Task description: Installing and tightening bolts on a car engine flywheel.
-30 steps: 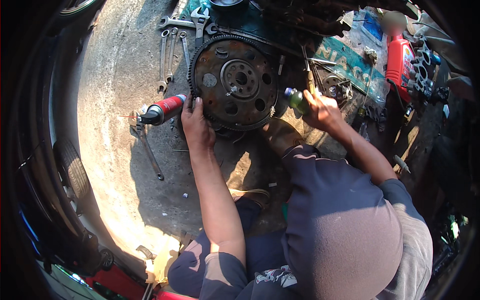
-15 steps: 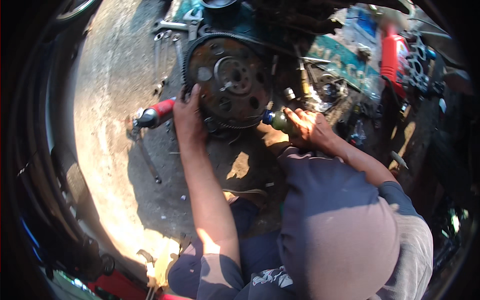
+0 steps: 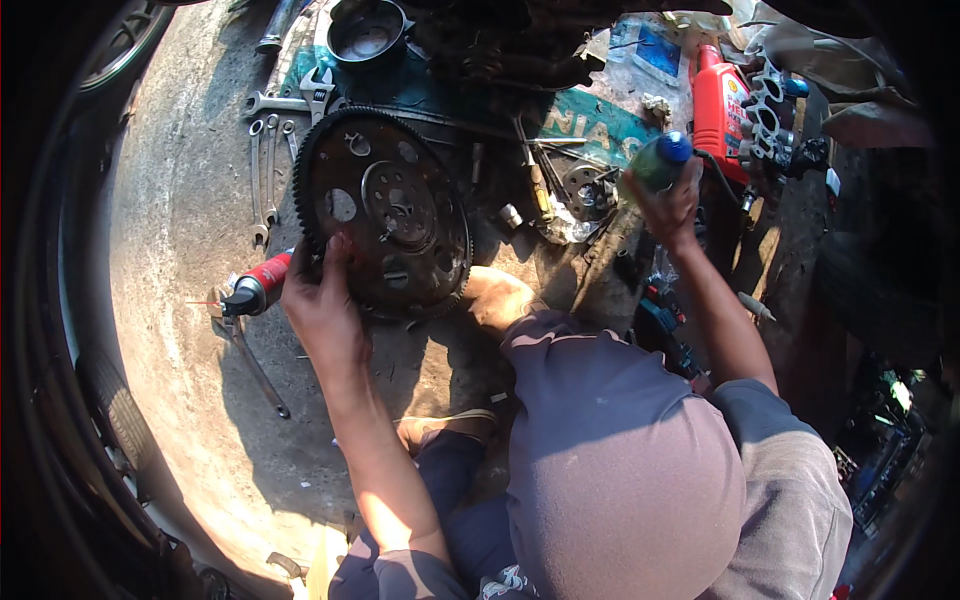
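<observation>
A round, rust-brown flexplate [image 3: 350,245] with a toothed rim is held tilted up from the ground. My left hand [image 3: 325,305] grips its lower left edge, thumb on the face and fingers hidden behind. Away to the right, my right hand [image 3: 675,205] is wrapped round a greenish clear bottle [image 3: 652,168] with a blue cap. The bottle is apart from the plate. Just left of my left hand is a red spray can [image 3: 265,280] with a black top.
Beyond the plate lie several spanners [image 3: 270,175] and an adjustable wrench [image 3: 317,92]. Another wrench [image 3: 255,365] rests beside the can. A dark round pan [image 3: 365,42] sits on a green banner [image 3: 585,120]. At the far right are a red oil jug [image 3: 715,110] and metal gaskets [image 3: 765,115].
My right hand has carried the bottle away from the plate's lower right edge, up and to the right. My left hand keeps its grip on the plate. The whole view has shifted.
</observation>
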Demonstrator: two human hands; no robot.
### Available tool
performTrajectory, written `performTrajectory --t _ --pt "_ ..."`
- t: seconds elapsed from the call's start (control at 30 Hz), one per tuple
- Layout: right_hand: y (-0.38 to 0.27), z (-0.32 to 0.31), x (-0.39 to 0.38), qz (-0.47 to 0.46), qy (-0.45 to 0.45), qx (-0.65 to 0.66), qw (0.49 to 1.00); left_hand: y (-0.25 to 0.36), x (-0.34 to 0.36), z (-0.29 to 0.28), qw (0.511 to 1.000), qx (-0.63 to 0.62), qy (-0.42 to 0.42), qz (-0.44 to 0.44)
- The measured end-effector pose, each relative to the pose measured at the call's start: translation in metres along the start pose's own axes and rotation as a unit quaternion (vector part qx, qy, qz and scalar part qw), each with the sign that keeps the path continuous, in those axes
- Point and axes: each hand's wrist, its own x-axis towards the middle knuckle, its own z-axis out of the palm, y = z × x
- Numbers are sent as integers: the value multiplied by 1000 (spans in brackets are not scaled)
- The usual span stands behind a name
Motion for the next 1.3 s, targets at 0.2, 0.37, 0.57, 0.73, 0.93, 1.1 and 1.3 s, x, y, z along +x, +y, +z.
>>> performTrajectory --t 0.2,0.37,0.57,0.73,0.93,1.1,1.3 --pt "56 63 51 54 101 -39 993 26 -25 -22 997 31 51 54" --pt "79 80 57 103 57 131 984 12 -13 -39 997 29 47 61" --pt "85 79 51 107 45 193 974 -19 7 -38 997 -40 58 37" --pt "116 77 42 123 -4 240 963 -31 9 -8 997 -69 35 6" --pt "65 59 -15 181 -23 298 937 -44 5 -1 993 -85 71 31" --pt "24 52 -50 -82 -101 -72 989 -31 -8 -2 995 -70 76 -7" --pt "29 47 -25 -8 -169 5 986 -66 1 -18 995 -15 91 34"
